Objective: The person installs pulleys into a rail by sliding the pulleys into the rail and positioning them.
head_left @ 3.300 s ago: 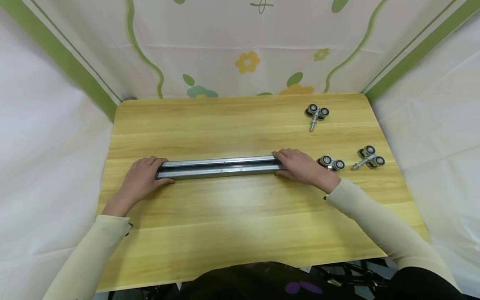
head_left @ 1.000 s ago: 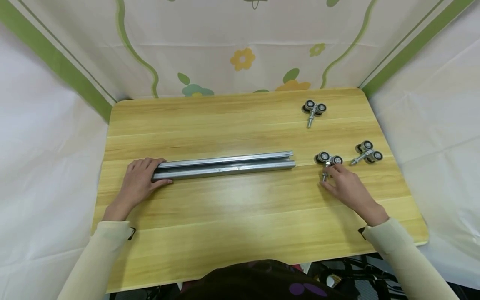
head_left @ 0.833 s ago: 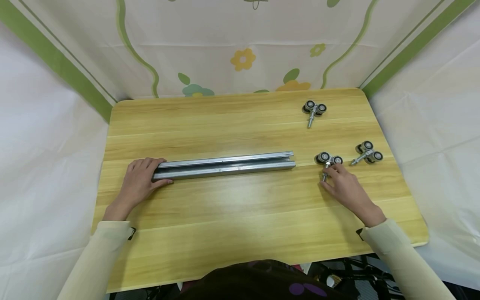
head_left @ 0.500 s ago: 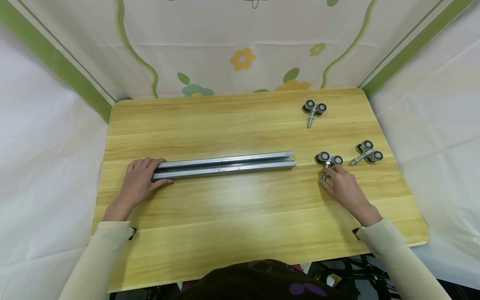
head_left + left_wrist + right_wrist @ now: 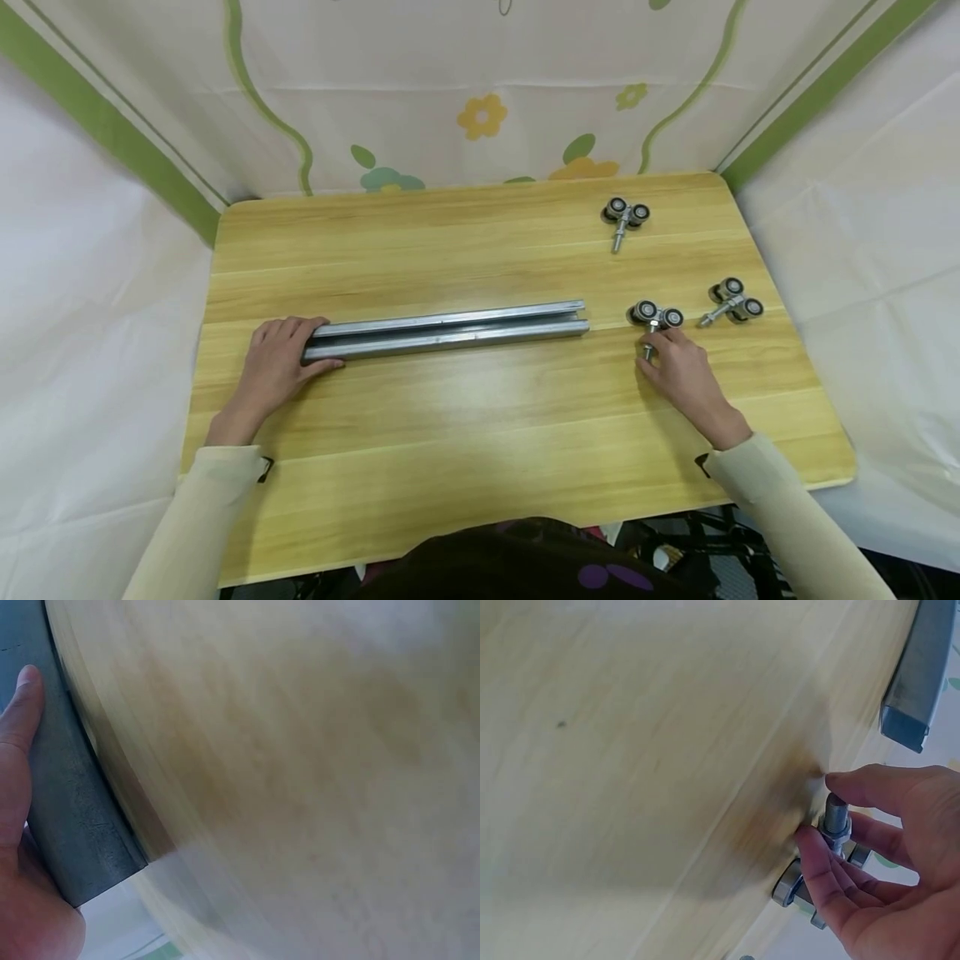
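A steel C-shaped track rail (image 5: 450,330) lies lengthwise on the wooden table, its slot facing up. At its left end, my left hand (image 5: 276,367) grips it, thumb along the near side and fingers over the far side. In the left wrist view the thumb presses flat on the rail's side wall (image 5: 75,802). Right of the rail, a four-wheeled roller trolley (image 5: 656,315) rests with its threaded bolt (image 5: 837,814) toward me. My right hand (image 5: 686,375) has its thumb and fingers around that bolt. The palm side of the right hand (image 5: 900,847) shows in the right wrist view.
Two similar roller trolleys lie on the table (image 5: 450,467): one trolley (image 5: 624,218) near the back edge, another trolley (image 5: 731,302) at the right. A white flowered curtain (image 5: 480,50) stands behind the table, with white sheets at both sides.
My right hand has let go of the rail's right end and moved right to the nearest trolley's bolt. Over the last second its wrist has swung slightly left. The left hand stays on the rail.
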A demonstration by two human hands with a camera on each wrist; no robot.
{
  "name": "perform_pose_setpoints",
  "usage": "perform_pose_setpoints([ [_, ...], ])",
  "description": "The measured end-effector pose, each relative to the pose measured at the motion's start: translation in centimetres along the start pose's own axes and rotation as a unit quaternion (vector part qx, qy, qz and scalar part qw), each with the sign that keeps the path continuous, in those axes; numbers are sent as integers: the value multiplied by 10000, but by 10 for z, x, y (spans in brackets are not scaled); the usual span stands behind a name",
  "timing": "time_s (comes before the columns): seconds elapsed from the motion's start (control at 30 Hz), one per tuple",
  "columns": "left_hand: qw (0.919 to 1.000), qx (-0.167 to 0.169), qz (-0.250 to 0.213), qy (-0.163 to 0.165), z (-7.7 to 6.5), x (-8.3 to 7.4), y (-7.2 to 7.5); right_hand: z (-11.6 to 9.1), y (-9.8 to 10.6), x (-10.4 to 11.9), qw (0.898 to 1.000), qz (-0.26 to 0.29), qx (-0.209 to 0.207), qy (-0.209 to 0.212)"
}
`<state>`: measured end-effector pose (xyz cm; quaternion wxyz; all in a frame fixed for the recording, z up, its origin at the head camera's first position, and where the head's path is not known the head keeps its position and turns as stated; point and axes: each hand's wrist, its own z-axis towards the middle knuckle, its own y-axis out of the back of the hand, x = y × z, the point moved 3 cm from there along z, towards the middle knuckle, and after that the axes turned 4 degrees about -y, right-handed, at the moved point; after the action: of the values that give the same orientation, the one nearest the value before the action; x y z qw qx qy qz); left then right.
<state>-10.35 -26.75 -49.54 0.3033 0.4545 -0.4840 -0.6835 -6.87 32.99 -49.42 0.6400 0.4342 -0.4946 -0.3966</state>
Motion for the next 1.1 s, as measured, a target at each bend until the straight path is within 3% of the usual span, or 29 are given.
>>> perform_pose_setpoints([
  [0.47, 10000, -21, -19, -2, -1, -1, 1, 7, 10, -1, 9991, 120, -356, 208],
  [0.87, 10000, 6, -17, 8, 0, -2, 1, 20, 27, -2, 9999, -94, -38, -112],
  [1.1, 10000, 11, -14, 21, 0, -1, 1, 33, 44, -2, 9999, -70, 129, 67],
])
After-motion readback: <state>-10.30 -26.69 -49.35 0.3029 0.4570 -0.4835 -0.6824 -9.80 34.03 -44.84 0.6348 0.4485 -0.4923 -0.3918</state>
